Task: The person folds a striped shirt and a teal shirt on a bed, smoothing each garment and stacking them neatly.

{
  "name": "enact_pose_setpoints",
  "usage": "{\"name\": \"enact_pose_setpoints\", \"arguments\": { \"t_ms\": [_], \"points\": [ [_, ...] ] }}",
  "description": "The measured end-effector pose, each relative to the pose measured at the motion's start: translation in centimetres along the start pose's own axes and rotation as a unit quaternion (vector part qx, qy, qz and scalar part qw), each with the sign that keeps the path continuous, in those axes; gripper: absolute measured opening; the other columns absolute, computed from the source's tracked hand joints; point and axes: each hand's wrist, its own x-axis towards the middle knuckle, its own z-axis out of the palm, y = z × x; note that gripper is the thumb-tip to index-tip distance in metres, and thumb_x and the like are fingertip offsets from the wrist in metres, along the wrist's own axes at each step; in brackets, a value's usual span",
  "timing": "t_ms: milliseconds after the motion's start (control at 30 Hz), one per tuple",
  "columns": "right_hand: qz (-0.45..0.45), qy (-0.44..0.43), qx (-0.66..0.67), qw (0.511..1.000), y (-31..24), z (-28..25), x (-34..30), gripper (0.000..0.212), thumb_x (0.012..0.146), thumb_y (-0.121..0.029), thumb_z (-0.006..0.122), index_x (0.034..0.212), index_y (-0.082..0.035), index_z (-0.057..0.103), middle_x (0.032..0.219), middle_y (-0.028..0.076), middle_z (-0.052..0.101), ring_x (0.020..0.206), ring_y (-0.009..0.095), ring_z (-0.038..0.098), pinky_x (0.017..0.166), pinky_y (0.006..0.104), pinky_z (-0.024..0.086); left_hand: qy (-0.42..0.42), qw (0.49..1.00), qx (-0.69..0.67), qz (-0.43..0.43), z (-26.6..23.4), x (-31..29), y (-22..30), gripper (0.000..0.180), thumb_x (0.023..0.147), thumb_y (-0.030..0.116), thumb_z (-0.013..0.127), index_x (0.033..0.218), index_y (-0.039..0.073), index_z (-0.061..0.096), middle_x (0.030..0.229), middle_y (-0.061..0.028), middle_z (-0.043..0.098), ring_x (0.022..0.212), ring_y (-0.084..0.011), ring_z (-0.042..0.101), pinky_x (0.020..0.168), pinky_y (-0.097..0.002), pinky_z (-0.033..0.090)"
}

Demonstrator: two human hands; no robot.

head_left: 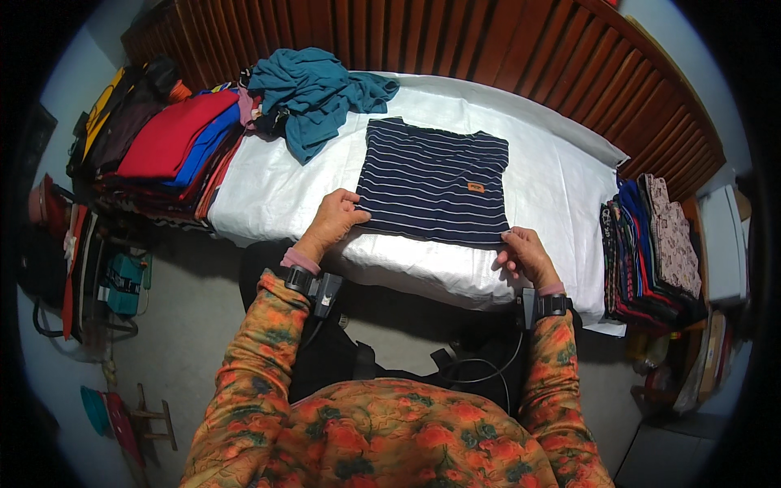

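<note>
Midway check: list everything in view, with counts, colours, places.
White sheet: one, white, centre
Striped garment: one, navy and white, on sheet
Crumpled cloth: one, teal, sheet's upper left
Left clothes pile: one, mostly red and dark, left end
Right clothes pile: one, mixed, pink on top, right end
Slatted board: one, brown, behind sheet
Smaller things: several, mixed, picture's edges, partly unclear
Wrist bands: two, black, both wrists
Left hand: one, bare, garment's near left corner
Right hand: one, bare, garment's near right corner
Floral sleeves: two, mostly orange, lower edge

Left fingers (pixel 356 216) and right fingers (pixel 516 238) touch a striped navy garment's (pixel 431 185) near corners.
</note>
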Motion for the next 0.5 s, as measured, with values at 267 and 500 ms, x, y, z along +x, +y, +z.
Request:
{"name": "enact_pose_setpoints", "arguments": {
  "t_ms": [267,500],
  "points": [
    [0.013,-0.016,-0.011,1.0,-0.52,-0.15,-0.65,0.025,0.102,-0.026,0.051,0.093,-0.004,0.058,0.065,0.009,0.067,0.041,0.01,0.051,0.035,0.0253,0.04,-0.053,0.996,-0.026,-0.067,-0.67,0.03,0.27,0.019,0.085,0.005,0.07,0.079,0.01,0.053,0.055,0.002,0.048,0.042,-0.0081,0.045,0.036,-0.0251,0.032],
    [-0.019,0.036,-0.014,0.999,-0.11,-0.02,-0.3,0.019,0.1,-0.021,0.057,0.087,-0.006,0.059,0.062,0.004,0.064,0.041,0.008,0.05,0.036,0.0252,0.039,-0.011,0.999,-0.037,0.034,-0.88,0.15,-0.12,0.018,0.087,0.002,0.066,0.084,0.009,0.05,0.058,0.0042,0.048,0.044,-0.0065,0.044,0.039,-0.0234,0.032]
  ]
}}
